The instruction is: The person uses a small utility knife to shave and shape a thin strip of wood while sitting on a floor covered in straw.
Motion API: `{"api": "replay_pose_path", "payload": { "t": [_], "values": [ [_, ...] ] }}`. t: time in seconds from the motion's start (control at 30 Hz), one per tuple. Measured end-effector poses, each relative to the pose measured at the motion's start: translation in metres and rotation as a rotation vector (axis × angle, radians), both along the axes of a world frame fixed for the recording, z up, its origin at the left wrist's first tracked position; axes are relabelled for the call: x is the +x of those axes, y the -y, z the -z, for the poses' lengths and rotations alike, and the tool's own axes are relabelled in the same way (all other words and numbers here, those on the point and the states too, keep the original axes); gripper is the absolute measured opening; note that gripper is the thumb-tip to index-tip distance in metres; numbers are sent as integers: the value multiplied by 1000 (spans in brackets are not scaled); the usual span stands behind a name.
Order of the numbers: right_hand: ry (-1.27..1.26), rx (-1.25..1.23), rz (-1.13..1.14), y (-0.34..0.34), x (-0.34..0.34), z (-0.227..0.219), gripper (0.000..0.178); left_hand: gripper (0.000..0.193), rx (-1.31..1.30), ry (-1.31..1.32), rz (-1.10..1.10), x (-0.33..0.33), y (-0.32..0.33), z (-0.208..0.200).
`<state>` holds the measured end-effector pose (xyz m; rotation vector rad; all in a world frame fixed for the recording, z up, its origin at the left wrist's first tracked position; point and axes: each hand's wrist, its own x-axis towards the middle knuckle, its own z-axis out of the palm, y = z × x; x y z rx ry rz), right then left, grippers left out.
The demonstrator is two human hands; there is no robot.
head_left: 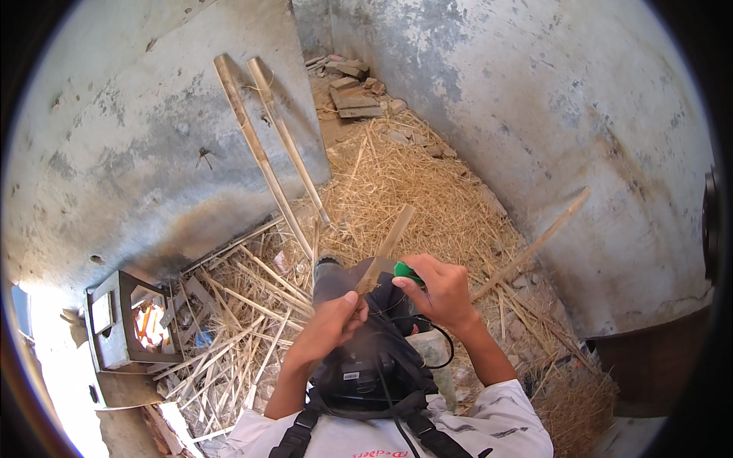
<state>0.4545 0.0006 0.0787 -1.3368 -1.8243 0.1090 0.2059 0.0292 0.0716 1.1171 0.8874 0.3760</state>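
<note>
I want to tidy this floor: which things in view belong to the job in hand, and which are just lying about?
Likely in use:
wooden strip, left hand
small green thing, right hand

Probably just lying about:
straw
bricks behind

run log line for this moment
left hand: pinching flat strip; right hand: gripping green object; two poles: leaning on wall

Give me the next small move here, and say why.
Probably steady the left grip on the pale strip: it seems pinched only at its near end, while the right grip holds a green object close beside it.
</note>
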Motion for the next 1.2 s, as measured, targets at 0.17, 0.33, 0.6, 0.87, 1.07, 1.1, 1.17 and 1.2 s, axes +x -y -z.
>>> {"api": "replay_pose_path", "payload": {
  "t": [0.17,0.33,0.6,0.87,1.07,1.1,1.17,1.2],
  "values": [
    [108,2,-32,2,-8,3,32,45,578,-158,-50,9,6,13],
    [91,-35,-7,4,-12,9,32,37,723,-419,-52,21,12,-7],
    [25,25,146,-8,6,18,31,34,844,-590,-50,16,17,3],
    [-148,-11,460,-13,92,14,35,33,842,-624,-72,6,25,9],
    [-16,10,-42,6,15,23,33,35,856,-523,-125,15,13,1],
    [-7,11,-62,6,9,25,33,35,855,-507,-124,17,13,-2],
    [11,13,-101,4,1,29,33,35,852,-476,-123,20,13,-8],
    [26,3,-97,3,-1,28,32,35,845,-471,-129,21,13,-10]
  ]
}}
